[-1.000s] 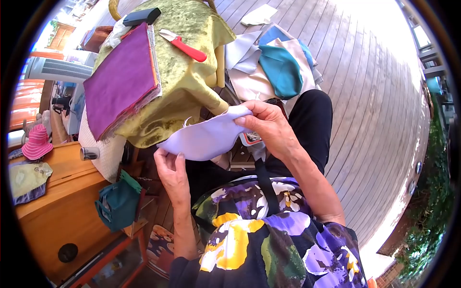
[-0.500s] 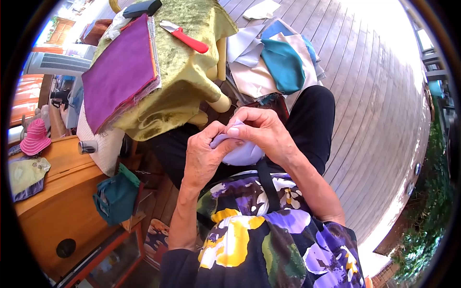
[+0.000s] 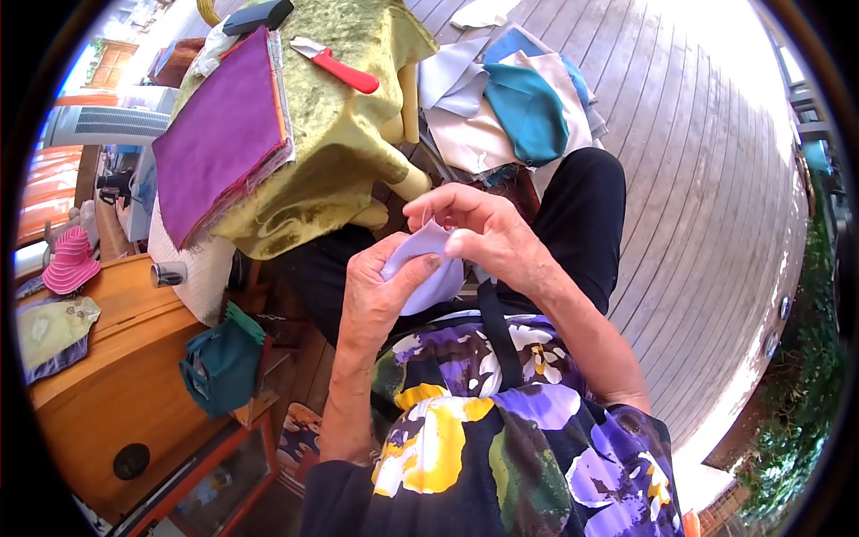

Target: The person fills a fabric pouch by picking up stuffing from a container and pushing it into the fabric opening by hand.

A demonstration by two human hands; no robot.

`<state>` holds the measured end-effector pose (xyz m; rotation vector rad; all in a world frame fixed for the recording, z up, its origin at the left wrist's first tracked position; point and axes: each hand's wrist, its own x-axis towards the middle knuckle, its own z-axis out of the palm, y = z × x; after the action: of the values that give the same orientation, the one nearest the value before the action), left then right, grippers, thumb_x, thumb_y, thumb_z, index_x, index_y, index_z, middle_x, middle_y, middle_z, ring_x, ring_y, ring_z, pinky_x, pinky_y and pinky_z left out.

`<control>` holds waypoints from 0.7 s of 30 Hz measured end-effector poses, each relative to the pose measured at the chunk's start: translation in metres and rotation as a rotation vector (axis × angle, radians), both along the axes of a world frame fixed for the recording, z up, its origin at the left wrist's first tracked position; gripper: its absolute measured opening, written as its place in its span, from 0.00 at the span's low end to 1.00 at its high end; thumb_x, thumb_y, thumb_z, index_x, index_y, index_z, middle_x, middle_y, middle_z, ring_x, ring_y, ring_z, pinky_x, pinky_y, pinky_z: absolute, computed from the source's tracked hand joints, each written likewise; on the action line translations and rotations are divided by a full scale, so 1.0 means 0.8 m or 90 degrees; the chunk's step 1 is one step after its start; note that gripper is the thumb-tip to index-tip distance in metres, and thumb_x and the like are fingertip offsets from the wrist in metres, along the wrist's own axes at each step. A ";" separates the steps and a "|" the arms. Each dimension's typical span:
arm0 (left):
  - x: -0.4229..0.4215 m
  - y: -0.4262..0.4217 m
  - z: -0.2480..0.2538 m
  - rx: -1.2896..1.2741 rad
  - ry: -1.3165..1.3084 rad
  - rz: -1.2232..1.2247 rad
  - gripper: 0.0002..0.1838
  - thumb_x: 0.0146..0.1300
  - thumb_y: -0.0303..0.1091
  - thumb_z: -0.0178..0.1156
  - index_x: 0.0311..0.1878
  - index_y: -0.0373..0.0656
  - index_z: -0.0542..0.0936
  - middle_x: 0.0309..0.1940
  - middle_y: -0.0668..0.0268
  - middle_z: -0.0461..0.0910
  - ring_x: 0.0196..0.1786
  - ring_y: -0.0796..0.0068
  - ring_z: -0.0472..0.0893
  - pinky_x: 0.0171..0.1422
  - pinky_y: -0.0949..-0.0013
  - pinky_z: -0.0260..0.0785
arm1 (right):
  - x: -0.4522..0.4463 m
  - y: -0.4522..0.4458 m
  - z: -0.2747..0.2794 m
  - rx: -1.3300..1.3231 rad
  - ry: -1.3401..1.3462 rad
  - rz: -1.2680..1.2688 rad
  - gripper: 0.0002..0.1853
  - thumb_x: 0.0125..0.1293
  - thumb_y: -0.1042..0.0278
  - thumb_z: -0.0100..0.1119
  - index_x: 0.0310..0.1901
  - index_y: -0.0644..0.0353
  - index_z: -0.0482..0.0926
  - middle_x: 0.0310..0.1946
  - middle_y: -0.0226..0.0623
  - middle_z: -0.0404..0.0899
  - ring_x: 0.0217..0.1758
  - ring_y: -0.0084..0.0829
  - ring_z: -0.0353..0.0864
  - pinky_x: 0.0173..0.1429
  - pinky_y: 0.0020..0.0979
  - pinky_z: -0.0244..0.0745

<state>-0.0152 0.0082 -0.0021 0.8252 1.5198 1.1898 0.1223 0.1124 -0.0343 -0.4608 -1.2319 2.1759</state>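
Lilac cloth [image 3: 440, 283], near centre: peak newly exposed.
Left hand [image 3: 374, 282] pinches it; right hand [image 3: 497, 237] has spread fingers off the peak, leaving left likely main hold. Right grip: unclear from here.

Pale lilac cloth [image 3: 419, 249] — softly curved, pointed corner uppermost — in the left hand [image 3: 371, 285]

I see the light purple cloth [image 3: 420, 255] looks soft and smooth. The green cover [image 3: 333, 121] is shiny, crinkly velvet. The dark purple cloth [image 3: 219, 134] is matt, with rough, frayed edges. The knife [image 3: 335, 64] has a smooth, glossy red handle [image 3: 352, 75], like plastic, and a metal blade [image 3: 307, 47]. The teal cloth [image 3: 526, 115] looks smooth too, and the floor [image 3: 689, 188] is dull wooden boards.
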 end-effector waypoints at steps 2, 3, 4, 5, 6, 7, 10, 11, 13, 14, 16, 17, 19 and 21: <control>-0.002 0.004 0.004 -0.017 0.103 -0.036 0.09 0.63 0.34 0.63 0.39 0.37 0.80 0.28 0.73 0.77 0.32 0.87 0.72 0.39 0.79 0.66 | 0.000 0.001 -0.006 0.103 -0.037 -0.020 0.09 0.64 0.67 0.62 0.41 0.63 0.81 0.33 0.25 0.80 0.39 0.17 0.77 0.45 0.21 0.73; -0.001 0.006 0.001 -0.020 0.102 -0.037 0.09 0.63 0.34 0.63 0.39 0.37 0.80 0.28 0.73 0.77 0.32 0.87 0.72 0.39 0.79 0.66 | -0.001 0.001 -0.007 0.127 -0.079 -0.041 0.09 0.65 0.67 0.62 0.40 0.64 0.81 0.32 0.24 0.80 0.38 0.16 0.77 0.44 0.21 0.73; 0.001 0.008 -0.004 0.010 0.134 -0.032 0.10 0.65 0.35 0.61 0.40 0.38 0.79 0.29 0.72 0.77 0.33 0.86 0.71 0.39 0.78 0.66 | -0.004 0.002 -0.005 0.122 -0.081 -0.043 0.09 0.65 0.67 0.62 0.40 0.64 0.81 0.32 0.24 0.80 0.38 0.16 0.77 0.44 0.21 0.73; 0.003 0.008 -0.007 0.039 0.166 -0.029 0.10 0.66 0.36 0.59 0.42 0.38 0.78 0.29 0.71 0.76 0.34 0.86 0.71 0.40 0.77 0.66 | -0.008 0.003 0.000 0.086 -0.097 -0.054 0.08 0.65 0.66 0.62 0.39 0.63 0.81 0.30 0.24 0.79 0.36 0.15 0.76 0.41 0.20 0.72; -0.003 0.005 -0.007 0.006 0.104 -0.047 0.12 0.68 0.34 0.56 0.50 0.36 0.77 0.38 0.70 0.79 0.43 0.86 0.74 0.49 0.79 0.67 | -0.008 0.007 0.006 0.051 -0.115 -0.066 0.08 0.65 0.66 0.62 0.37 0.62 0.81 0.28 0.24 0.78 0.34 0.13 0.75 0.38 0.19 0.71; -0.010 0.007 -0.006 0.007 0.040 -0.059 0.14 0.70 0.36 0.54 0.53 0.36 0.74 0.42 0.64 0.81 0.44 0.82 0.77 0.53 0.76 0.69 | -0.005 0.014 0.013 -0.107 -0.106 -0.064 0.07 0.65 0.67 0.62 0.35 0.61 0.81 0.25 0.24 0.76 0.30 0.12 0.72 0.35 0.18 0.69; -0.007 0.010 0.005 0.045 -0.153 -0.009 0.15 0.71 0.37 0.52 0.55 0.37 0.71 0.45 0.57 0.81 0.45 0.77 0.80 0.55 0.72 0.72 | -0.008 0.042 -0.020 -0.226 0.028 -0.213 0.08 0.67 0.66 0.60 0.34 0.61 0.80 0.27 0.25 0.76 0.26 0.15 0.69 0.36 0.18 0.68; -0.007 0.008 0.005 0.041 -0.198 0.017 0.15 0.72 0.36 0.51 0.55 0.37 0.70 0.46 0.54 0.81 0.45 0.75 0.81 0.56 0.70 0.72 | -0.004 0.045 -0.031 -0.200 0.044 -0.200 0.09 0.68 0.64 0.58 0.36 0.61 0.78 0.31 0.27 0.78 0.32 0.17 0.73 0.40 0.20 0.70; -0.009 0.005 0.000 0.032 -0.242 0.046 0.15 0.72 0.36 0.50 0.56 0.38 0.69 0.46 0.51 0.81 0.44 0.74 0.82 0.56 0.68 0.73 | -0.004 0.034 -0.026 -0.085 0.061 -0.119 0.14 0.67 0.58 0.59 0.41 0.63 0.78 0.35 0.29 0.79 0.40 0.22 0.76 0.47 0.25 0.73; -0.011 0.005 -0.006 0.038 -0.243 0.093 0.15 0.71 0.35 0.51 0.56 0.38 0.70 0.46 0.53 0.81 0.45 0.74 0.81 0.56 0.68 0.73 | -0.005 0.022 -0.023 -0.031 0.084 -0.069 0.17 0.66 0.56 0.60 0.44 0.64 0.77 0.37 0.30 0.79 0.42 0.24 0.76 0.49 0.27 0.73; -0.014 0.004 -0.013 0.046 -0.243 0.142 0.15 0.71 0.35 0.51 0.56 0.38 0.70 0.45 0.55 0.80 0.45 0.74 0.81 0.55 0.68 0.73 | -0.003 0.015 -0.024 0.249 -0.026 0.008 0.24 0.61 0.53 0.66 0.50 0.64 0.77 0.38 0.31 0.80 0.43 0.25 0.77 0.50 0.28 0.73; -0.018 0.002 -0.014 0.063 -0.234 0.154 0.16 0.71 0.34 0.52 0.57 0.38 0.70 0.47 0.60 0.79 0.47 0.77 0.79 0.56 0.69 0.72 | 0.004 0.010 -0.018 0.318 -0.160 0.018 0.18 0.60 0.57 0.67 0.45 0.62 0.79 0.33 0.29 0.80 0.37 0.22 0.76 0.43 0.25 0.72; -0.019 0.003 -0.010 0.082 -0.224 0.165 0.17 0.71 0.34 0.52 0.59 0.38 0.70 0.48 0.66 0.77 0.48 0.79 0.78 0.56 0.71 0.71 | 0.007 0.010 -0.019 0.084 -0.192 0.067 0.09 0.62 0.67 0.66 0.39 0.63 0.80 0.34 0.25 0.79 0.38 0.15 0.74 0.45 0.22 0.70; -0.015 0.006 -0.003 0.088 -0.218 0.213 0.18 0.69 0.33 0.57 0.59 0.37 0.70 0.46 0.66 0.78 0.46 0.80 0.78 0.53 0.73 0.71 | 0.004 0.007 -0.021 0.065 -0.160 0.037 0.07 0.63 0.68 0.64 0.38 0.64 0.80 0.32 0.24 0.79 0.36 0.14 0.73 0.42 0.20 0.69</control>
<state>-0.0271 0.0130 -0.0045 0.4312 1.3319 1.6065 0.1255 0.1181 -0.0507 -0.6783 -1.4998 2.1380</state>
